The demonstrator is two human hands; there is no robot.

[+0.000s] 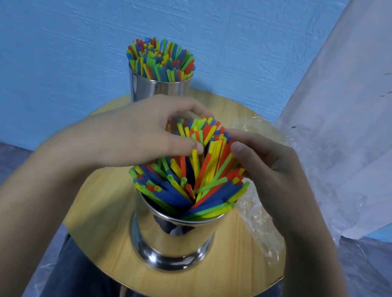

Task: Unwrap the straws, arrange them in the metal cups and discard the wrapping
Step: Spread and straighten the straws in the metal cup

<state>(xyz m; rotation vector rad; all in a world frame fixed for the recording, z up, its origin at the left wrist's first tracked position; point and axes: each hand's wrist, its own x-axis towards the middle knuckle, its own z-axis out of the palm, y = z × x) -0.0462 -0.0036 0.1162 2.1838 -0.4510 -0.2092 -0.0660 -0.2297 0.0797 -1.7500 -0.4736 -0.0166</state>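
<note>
1. Head view: the near cup (171, 235) stands mid-counter (100, 210), packed with straws (193, 174). The left hand (139, 135) has its fingers curled round their tops, and the right hand (272, 172) is clamped on them from the other side.
2. The far cup (159, 88) stands full behind, and the crumpled clear wrapping (256, 216) lies just right of the near cup.

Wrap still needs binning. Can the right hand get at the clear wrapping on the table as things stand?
Probably yes. The wrapping lies on the table right of the near cup, close by the right hand, nothing between. That hand would first have to release the straws.
</note>
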